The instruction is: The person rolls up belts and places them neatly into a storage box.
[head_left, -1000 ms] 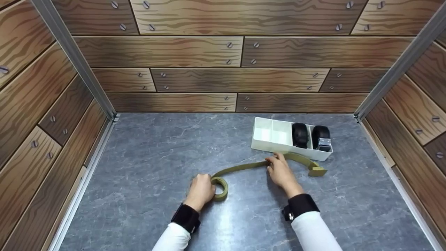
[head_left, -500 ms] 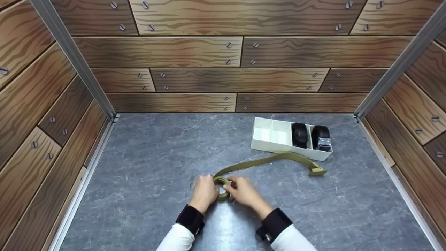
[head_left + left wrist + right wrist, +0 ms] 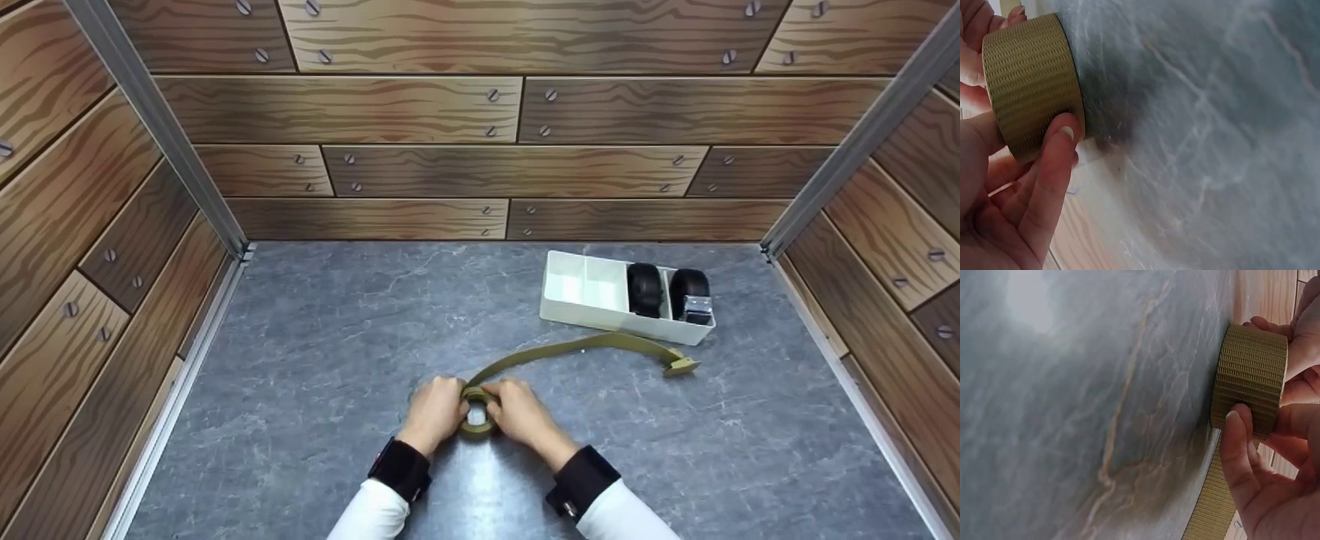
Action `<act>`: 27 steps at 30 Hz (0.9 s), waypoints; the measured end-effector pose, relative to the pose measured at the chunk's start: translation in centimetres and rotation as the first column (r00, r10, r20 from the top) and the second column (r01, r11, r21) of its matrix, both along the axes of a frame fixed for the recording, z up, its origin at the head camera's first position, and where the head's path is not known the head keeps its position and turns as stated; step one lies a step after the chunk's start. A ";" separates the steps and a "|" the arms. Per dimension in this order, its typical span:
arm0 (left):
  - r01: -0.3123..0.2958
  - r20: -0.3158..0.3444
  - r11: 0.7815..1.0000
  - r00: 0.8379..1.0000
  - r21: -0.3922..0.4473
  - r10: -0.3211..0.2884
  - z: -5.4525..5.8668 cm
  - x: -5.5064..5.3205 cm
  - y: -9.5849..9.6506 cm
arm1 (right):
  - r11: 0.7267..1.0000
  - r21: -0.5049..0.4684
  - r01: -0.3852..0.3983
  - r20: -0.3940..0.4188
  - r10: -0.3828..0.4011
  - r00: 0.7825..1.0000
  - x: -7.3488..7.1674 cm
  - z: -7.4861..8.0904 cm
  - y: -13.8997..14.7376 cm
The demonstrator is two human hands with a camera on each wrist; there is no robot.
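An olive webbing belt is partly wound into a roll [image 3: 477, 431] standing on its edge on the grey tabletop. My left hand [image 3: 435, 411] pinches the roll's left side, and my right hand [image 3: 521, 414] pinches its right side. The ribbed weave of the coil [image 3: 1033, 84] fills the space between thumb and fingers in the left wrist view. In the right wrist view, a fingertip presses the outside of the coil [image 3: 1252, 371]. From the roll the loose strap [image 3: 559, 348] curves away to the right and ends in a flat olive end piece [image 3: 681, 365].
Behind the strap stands a white divided box [image 3: 581, 313]. Two black rolled items [image 3: 645, 289] fill its right compartments, the outer one with a shiny metal piece [image 3: 698, 307]. Wood-patterned walls [image 3: 420, 217] enclose the back and both sides.
My right hand has left the middle of the strap and come left to the roll, which it now pinches. The left hand stays at the roll; the end piece has shifted slightly.
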State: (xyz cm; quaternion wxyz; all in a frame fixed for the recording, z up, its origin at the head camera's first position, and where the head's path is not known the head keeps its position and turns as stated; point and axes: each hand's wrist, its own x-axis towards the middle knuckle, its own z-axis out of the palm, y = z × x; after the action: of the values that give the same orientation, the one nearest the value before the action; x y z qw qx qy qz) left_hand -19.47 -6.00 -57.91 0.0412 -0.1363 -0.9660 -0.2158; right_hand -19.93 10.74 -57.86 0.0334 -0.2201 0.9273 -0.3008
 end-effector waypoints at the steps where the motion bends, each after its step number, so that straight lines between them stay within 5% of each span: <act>1: 0.015 -0.011 1.000 1.000 -0.009 -0.015 0.0 0.0 0.0 | 1.000 0.005 -0.006 -0.011 0.006 1.000 0.0 0.0 0.0; 10: 0.021 -0.091 0.997 0.995 -0.079 -0.028 -0.3 0.0 0.2 | 1.000 -0.021 0.005 -0.009 -0.005 1.000 0.4 0.0 0.1; 15: 0.019 -0.058 0.996 0.998 -0.082 -0.024 -0.2 -0.2 0.2 | 0.997 -0.054 0.060 0.039 -0.058 0.998 0.4 0.2 0.2; 22: 0.075 -0.024 0.996 0.997 -0.054 -0.076 0.0 -0.5 -0.1 | 0.997 -0.032 0.068 -0.014 -0.069 0.998 0.1 0.0 0.2; 27: 0.011 -0.045 1.000 0.999 -0.021 -0.012 -0.3 -0.3 0.0 | 0.991 -0.090 0.096 0.003 -0.096 0.995 0.2 -0.3 0.4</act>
State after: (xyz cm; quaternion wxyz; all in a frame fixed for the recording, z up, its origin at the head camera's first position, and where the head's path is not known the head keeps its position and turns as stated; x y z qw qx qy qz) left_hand -19.81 -6.01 -58.16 0.0603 -0.1471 -0.9662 -0.2028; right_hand -19.76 11.10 -58.19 0.0085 -0.1765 0.9224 -0.3435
